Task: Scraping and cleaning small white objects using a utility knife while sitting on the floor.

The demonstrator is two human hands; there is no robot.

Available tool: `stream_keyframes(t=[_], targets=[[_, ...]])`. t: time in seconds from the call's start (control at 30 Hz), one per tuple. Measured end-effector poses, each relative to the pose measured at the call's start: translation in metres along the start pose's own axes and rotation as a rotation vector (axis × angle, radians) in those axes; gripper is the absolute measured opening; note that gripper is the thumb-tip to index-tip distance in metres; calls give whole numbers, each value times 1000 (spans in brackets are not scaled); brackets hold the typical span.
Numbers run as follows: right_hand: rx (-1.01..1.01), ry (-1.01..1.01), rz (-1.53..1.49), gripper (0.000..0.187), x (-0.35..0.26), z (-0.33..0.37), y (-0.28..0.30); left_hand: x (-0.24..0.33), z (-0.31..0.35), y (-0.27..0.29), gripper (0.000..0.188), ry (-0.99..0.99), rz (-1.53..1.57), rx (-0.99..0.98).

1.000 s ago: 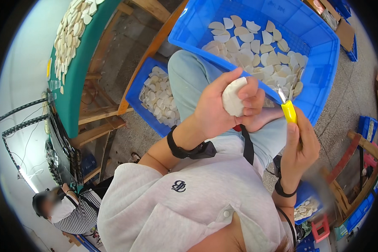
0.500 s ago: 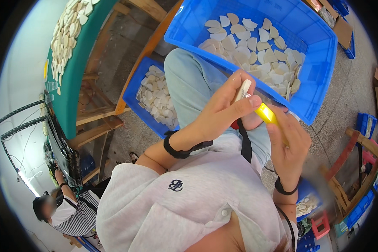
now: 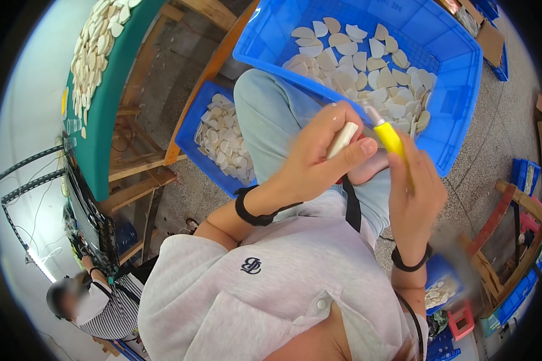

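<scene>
Between the thumb and curled fingers of my left hand (image 3: 325,150) is a small off-white piece (image 3: 342,139), held edge-up. It resembles the flat half-round pieces lying around, and my fingers cover much of it. My right hand (image 3: 418,186) grips a slim yellow-handled tool (image 3: 390,139) with a narrow metal tip; its exact kind is unclear. The tip points up and away, a little to the right of the piece and apart from it. Beyond both hands stands a large blue bin (image 3: 457,114) holding many half-round pieces (image 3: 382,96).
Left of my knee is a smaller blue bin (image 3: 190,123) of similar pieces. A green-covered table (image 3: 105,150) at far left bears a heap of them. Another person (image 3: 111,301) works at lower left. A wooden frame (image 3: 494,240) and pink stool (image 3: 461,322) stand right.
The yellow tool has lifted away from the off-white piece and now points upward. My left hand has turned slightly, tilting the piece.
</scene>
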State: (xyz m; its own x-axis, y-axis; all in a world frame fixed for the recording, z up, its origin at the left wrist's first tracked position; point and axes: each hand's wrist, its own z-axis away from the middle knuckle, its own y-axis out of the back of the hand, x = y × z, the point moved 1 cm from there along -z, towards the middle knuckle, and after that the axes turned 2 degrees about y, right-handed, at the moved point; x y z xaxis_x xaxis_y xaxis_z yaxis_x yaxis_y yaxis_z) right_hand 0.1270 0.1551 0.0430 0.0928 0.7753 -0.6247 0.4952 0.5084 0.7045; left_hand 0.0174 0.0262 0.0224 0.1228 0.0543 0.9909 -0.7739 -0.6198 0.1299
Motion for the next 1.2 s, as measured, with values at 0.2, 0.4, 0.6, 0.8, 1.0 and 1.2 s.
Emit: stream_keyframes(t=[0.2,0.4,0.6,0.8,1.0,1.2], targets=[[139,-103,-105,21,4,2,2,-3,-8,4,45,344,903,-137],[129,-231,-157,20,8,8,4,-5,-13,5,41,386,1101,-170],[105,-286,-153,21,8,11,0,-14,-15,9,38,321,1130,-172],[90,-301,-116,23,10,10,-4,-15,-14,17,41,301,1124,-101],[52,-306,-114,24,12,9,-11,-20,-9,27,42,341,1240,-53],[39,-311,-117,26,12,10,-19,-30,-4,43,43,337,1377,-23]])
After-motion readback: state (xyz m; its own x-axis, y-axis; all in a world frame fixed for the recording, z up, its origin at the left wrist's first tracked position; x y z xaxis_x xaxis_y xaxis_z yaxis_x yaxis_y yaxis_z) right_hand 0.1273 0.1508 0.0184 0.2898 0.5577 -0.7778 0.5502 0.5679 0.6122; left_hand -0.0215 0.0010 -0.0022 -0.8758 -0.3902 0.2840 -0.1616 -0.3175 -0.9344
